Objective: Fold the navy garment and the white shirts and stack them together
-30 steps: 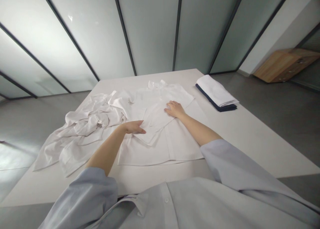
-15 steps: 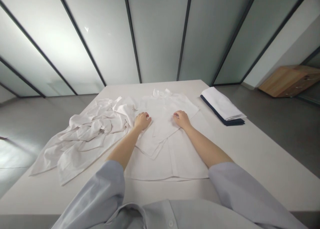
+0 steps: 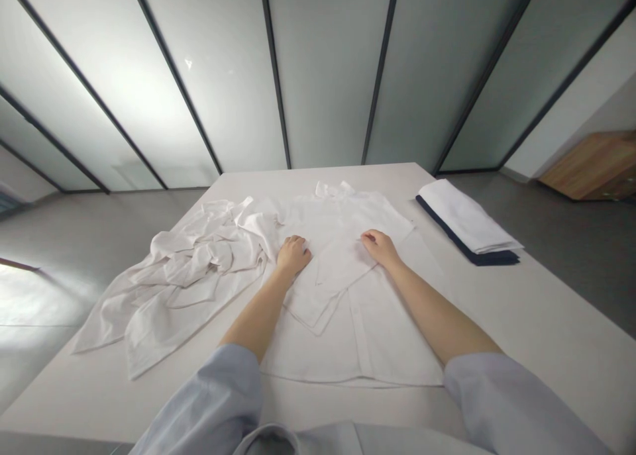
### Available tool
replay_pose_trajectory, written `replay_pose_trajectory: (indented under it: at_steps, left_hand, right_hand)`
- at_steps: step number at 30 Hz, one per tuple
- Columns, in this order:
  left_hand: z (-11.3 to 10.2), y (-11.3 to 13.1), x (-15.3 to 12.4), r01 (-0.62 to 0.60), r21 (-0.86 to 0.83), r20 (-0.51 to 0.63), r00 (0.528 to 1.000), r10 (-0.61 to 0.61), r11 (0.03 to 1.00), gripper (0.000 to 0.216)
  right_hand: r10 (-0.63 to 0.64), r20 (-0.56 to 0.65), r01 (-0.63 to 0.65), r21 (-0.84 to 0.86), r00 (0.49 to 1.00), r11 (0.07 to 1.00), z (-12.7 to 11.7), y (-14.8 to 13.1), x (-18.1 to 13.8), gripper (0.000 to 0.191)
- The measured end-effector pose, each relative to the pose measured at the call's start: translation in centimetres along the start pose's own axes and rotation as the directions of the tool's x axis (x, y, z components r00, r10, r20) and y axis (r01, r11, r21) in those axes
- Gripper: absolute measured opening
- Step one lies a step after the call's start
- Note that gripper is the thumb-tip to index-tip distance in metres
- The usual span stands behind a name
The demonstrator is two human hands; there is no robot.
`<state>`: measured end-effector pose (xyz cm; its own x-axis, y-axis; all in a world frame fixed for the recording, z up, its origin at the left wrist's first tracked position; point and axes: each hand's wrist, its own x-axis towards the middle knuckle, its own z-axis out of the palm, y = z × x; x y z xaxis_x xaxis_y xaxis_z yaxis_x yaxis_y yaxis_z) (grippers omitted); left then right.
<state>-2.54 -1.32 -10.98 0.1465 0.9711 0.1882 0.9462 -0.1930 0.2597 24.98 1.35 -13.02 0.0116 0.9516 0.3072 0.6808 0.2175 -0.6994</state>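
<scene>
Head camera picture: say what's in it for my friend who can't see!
A person's left hand and right hand are on a white shirt spread on a pale table. Crumpled white cloth lies left of it; folded white cloth sits on dark blue cloth at right.

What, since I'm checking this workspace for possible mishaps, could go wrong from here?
The left hand sits beside the crumpled white fabric heap and might drag it across the flat white fabric shirt. The folded white fabric on folded navy fabric lies near the right edge of the pale flat table; a bump could slide it off.
</scene>
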Motion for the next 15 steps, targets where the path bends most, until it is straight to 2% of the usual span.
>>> replay_pose_trajectory:
  at_steps: [5, 11, 15]
  left_hand:
    - [0.02, -0.31, 0.44, 0.005, 0.014, -0.005, 1.0, -0.005, 1.0, 0.023]
    - [-0.05, -0.21, 0.19, 0.093, 0.01, -0.042, 0.995, -0.093, 0.996, 0.021]
    - [0.05, -0.53, 0.41, 0.167, -0.137, -0.12, 0.976, -0.183, 0.976, 0.023]
  right_hand:
    - [0.019, 0.011, -0.019, 0.003, 1.0, 1.0, -0.14, -0.45, -0.18, 0.016]
    - [0.016, 0.013, -0.016, 0.012, 1.0, 1.0, -0.17, -0.3, -0.15, 0.016]
    - [-0.004, 0.003, 0.004, 0.015, 1.0, 1.0, -0.03, 0.02, -0.09, 0.015]
